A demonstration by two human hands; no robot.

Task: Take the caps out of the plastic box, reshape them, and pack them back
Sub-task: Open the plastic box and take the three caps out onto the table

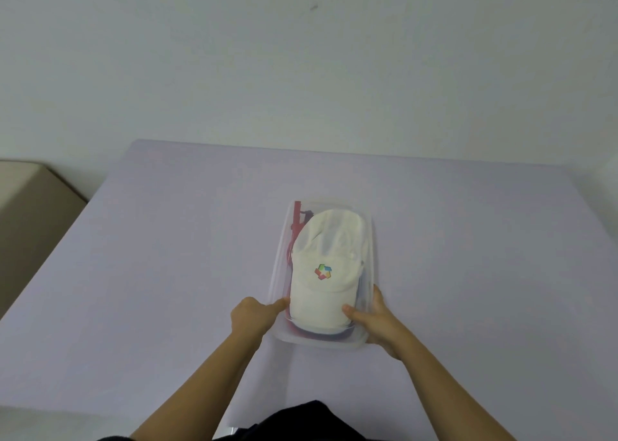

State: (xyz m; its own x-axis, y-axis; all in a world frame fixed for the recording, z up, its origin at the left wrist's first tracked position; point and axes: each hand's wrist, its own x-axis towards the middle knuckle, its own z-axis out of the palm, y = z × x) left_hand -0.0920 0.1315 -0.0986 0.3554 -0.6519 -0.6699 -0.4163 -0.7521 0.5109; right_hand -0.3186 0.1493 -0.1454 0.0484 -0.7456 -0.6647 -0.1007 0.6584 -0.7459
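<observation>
- left hand (pixel 255 317): fingers curled outside the near-left wall of the plastic box (pixel 372 240), thumb reaching over the rim onto the white cap (pixel 321 260)
- right hand (pixel 376 323): grips the near-right corner, thumb on the cap's brim, fingers outside the wall
- white cap lies on top in the box, brim toward the person, coloured logo up
- red cap (pixel 297 220) underneath, showing at the far-left and near edges
- box sits mid-desk (pixel 160 266), lilac surface
- beige block (pixel 30 196) on the left, pale wall (pixel 301 56) behind
</observation>
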